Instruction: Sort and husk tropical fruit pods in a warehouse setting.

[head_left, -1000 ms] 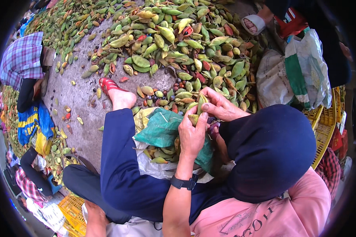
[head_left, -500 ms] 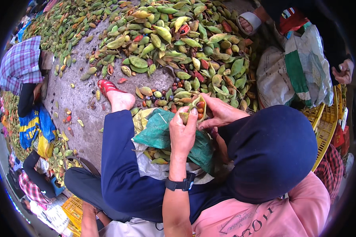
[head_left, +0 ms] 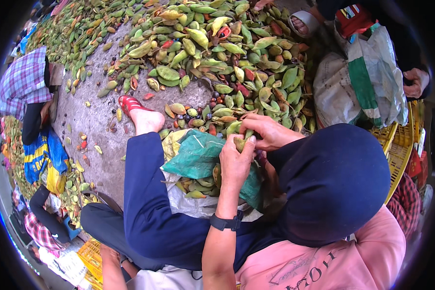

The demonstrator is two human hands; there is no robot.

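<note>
In front of me, my left hand (head_left: 234, 162), with a black band on its wrist, grips a green seed pod (head_left: 245, 138) between thumb and fingers. My right hand (head_left: 270, 133) has its fingers bent around the pod's other side. Those fingers hide most of the pod, so its inside cannot be seen. Just below my hands lies a green plastic sheet (head_left: 195, 153) over a white sack (head_left: 183, 200) with several pods (head_left: 198, 186) in it. A husk (head_left: 216, 175) shows beside my left wrist.
A large heap of green pods (head_left: 256, 63) with dark and reddish seeds (head_left: 192, 112) covers the ground ahead. At right stand a white-green sack (head_left: 362, 87) and yellow crates (head_left: 396, 154). Co-workers sit at left. My red-sandaled foot (head_left: 135, 105) rests near the heap.
My hands have shifted slightly right. The opened pod with orange-brown seeds showing is now mostly covered by my fingers, and the seeds are out of sight. A husk has appeared beside my left wrist.
</note>
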